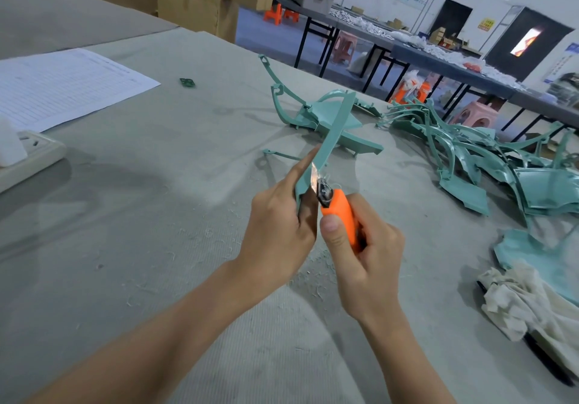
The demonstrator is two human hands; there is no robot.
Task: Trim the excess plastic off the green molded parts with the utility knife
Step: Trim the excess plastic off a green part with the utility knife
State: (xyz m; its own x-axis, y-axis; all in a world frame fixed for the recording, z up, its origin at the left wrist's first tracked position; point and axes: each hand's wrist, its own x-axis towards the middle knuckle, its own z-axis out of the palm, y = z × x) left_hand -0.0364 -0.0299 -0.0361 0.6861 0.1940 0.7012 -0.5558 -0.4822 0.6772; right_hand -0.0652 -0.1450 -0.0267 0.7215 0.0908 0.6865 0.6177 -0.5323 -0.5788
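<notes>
The part (pixel 333 134), a long thin green strip, is held up off the tabletop (pixel 156 200) and slants away from the person, with its lower end in the left hand (pixel 279 225). That hand's grip is closed round the strip, the forefinger laid straight along its back. The orange knife (pixel 340 215) is in the right hand (pixel 366 256), whose grip is wrapped on the handle with the thumb pressed near the front. The blade (pixel 313 178) lies against the strip's near edge, just beside the left fingers.

The step in hand looks like shaving flash off that edge. To do it well, the blade should probably lie at a shallow angle and run up the strip, away from the left hand, in light passes rather than one deep cut. So thin a strip will likely flex, so support close behind the cut matters. The forefinger beside the blade is the main risk if the knife slips back.

Pale shavings (pixel 322 265) lie on the tabletop below the hands. A pile (pixel 470 159) of more green parts sits to the right, with a crumpled cloth (pixel 526 309) nearer the person. A printed paper (pixel 62 87) and a power strip (pixel 28 156) lie well apart at the left.
</notes>
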